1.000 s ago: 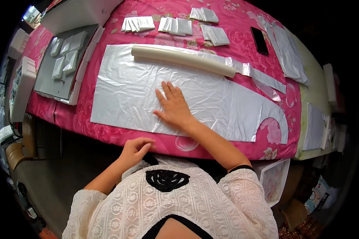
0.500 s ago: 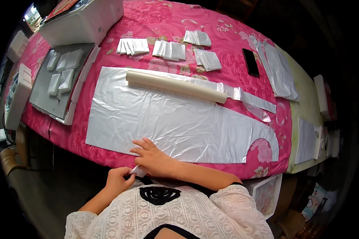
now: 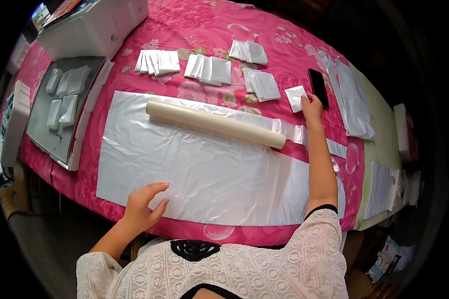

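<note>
In my right hand [image 3: 312, 107] a folded white plastic apron [image 3: 295, 98] is gripped by its right edge, at table level beside the phone. My left hand [image 3: 143, 205] holds nothing; its thumb and fingers are apart over the near left edge of a flat white plastic apron sheet [image 3: 194, 174]. Across the far side of that sheet lies a long cream cardboard tube [image 3: 214, 123]. Beyond it are folded plastic packets in groups: a far left row [image 3: 157, 62], a middle row [image 3: 208, 69], a far right row [image 3: 248, 51] and a nearer pair [image 3: 262, 84].
A black phone [image 3: 318, 87] lies right of my right hand, before more plastic sheets [image 3: 354, 99]. At left, a grey board [image 3: 45, 124] bears several packets, near a white foam box [image 3: 92, 30]. Plastic strips [image 3: 337, 148] trail from the tube's right end. Pink floral cloth [image 3: 194, 20] covers the table.
My right hand has moved from the near edge to the far right, carrying the folded packet. My left hand has let go of it, risen and opened over the sheet's edge.
</note>
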The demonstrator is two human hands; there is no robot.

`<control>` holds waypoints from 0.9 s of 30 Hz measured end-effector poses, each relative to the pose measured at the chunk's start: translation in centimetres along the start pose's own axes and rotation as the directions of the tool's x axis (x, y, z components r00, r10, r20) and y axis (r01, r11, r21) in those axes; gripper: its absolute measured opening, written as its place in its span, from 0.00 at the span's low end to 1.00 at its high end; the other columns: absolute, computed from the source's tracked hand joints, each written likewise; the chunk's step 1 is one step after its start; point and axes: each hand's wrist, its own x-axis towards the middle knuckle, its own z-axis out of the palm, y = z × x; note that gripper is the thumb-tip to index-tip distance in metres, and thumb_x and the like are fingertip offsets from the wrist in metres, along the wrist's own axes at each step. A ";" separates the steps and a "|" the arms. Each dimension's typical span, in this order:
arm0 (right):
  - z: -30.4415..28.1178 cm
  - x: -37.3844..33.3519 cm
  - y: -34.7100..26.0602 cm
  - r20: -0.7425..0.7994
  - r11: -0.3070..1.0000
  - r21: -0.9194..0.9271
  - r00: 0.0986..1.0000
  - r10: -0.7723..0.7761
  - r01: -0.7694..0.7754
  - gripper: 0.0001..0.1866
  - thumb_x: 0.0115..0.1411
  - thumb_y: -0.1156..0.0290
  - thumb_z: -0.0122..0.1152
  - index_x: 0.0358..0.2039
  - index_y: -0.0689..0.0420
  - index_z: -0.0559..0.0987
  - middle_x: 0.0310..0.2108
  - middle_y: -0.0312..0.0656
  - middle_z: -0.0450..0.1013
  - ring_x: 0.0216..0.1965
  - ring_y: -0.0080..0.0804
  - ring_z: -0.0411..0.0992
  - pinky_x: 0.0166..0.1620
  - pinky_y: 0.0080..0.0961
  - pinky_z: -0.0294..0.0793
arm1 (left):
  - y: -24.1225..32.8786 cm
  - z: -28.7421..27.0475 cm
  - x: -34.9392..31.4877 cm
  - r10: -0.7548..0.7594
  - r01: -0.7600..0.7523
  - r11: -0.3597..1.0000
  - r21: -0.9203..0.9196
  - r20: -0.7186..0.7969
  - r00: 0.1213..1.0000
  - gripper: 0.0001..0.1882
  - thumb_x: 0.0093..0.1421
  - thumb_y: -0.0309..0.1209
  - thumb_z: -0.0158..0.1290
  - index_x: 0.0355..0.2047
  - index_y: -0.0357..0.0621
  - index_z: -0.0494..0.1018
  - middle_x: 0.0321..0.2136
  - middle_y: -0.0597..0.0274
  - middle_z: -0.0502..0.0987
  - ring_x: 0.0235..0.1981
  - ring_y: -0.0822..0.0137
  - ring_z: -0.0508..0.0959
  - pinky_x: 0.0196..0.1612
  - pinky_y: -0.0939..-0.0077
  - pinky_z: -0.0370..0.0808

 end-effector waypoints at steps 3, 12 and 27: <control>1.1 0.0 -2.3 0.125 0.863 -0.319 0.920 -0.372 0.392 0.32 0.52 0.56 0.58 0.54 0.62 0.66 0.54 0.56 0.63 0.56 0.51 0.59 0.58 0.37 0.57 | -0.6 -1.1 2.8 0.078 -0.072 0.993 0.092 -0.065 0.995 0.19 0.47 0.20 0.57 0.41 0.41 0.72 0.38 0.53 0.77 0.38 0.56 0.78 0.39 0.71 0.75; 6.3 -1.7 -9.0 0.507 0.890 0.110 0.745 -0.433 0.442 0.57 0.43 0.50 0.68 0.63 0.64 0.45 0.62 0.57 0.50 0.63 0.48 0.51 0.64 0.32 0.50 | -1.0 -0.1 5.0 0.173 -0.169 0.983 0.076 -0.051 0.984 0.19 0.45 0.20 0.57 0.41 0.41 0.72 0.39 0.55 0.77 0.38 0.57 0.78 0.38 0.71 0.76; 15.2 -4.8 -19.0 0.409 0.916 0.236 0.822 -0.397 0.326 0.61 0.43 0.51 0.69 0.63 0.67 0.38 0.62 0.66 0.41 0.64 0.58 0.44 0.63 0.37 0.48 | -2.4 -0.9 2.4 0.097 -0.091 0.993 0.079 -0.066 0.993 0.19 0.45 0.20 0.57 0.41 0.41 0.72 0.40 0.54 0.77 0.38 0.56 0.78 0.39 0.69 0.75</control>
